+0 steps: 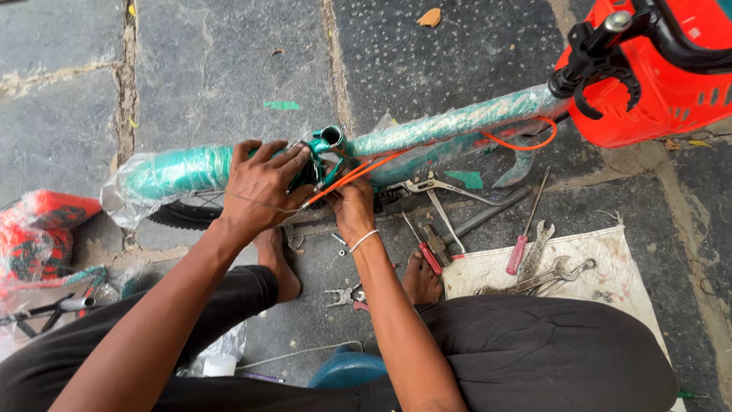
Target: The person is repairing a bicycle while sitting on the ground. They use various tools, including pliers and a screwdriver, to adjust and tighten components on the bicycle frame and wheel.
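Item: green bicycle frame (pixel 450 122), wrapped in clear plastic, lying across the stone floor (pixel 229 69) in front of you, with its open seat tube (pixel 332 137) facing up.

Left hand (pixel 263 187): closed over the frame at the seat-tube junction, fingers curled round the wrapped tube, bracing it.

Right hand (pixel 352 210): pinched on the orange cables (pixel 358 174) just below the junction; a thin grey wire (pixel 263 204) trails across under your left hand. Whether your fingertips also grip a small fastener there cannot be told.

Step in hand, as judged: you are routing or fixing the cables at the seat-tube cluster. The next move likely calls for keeping the frame steady with your left hand and holding the cables taut and aligned with your right.

Nearby stock: pliers (pixel 427 187) by the frame; red-handled screwdriver (pixel 521 248) and spanners (pixel 553 275) on a white cloth (pixel 618 252); another small tool (pixel 343 294) between your bare feet.

Also present: orange basket (pixel 656 91) with black handlebar (pixel 610 38) at the frame's far end; rear wheel (pixel 187 210) partly under the wrapped tube.
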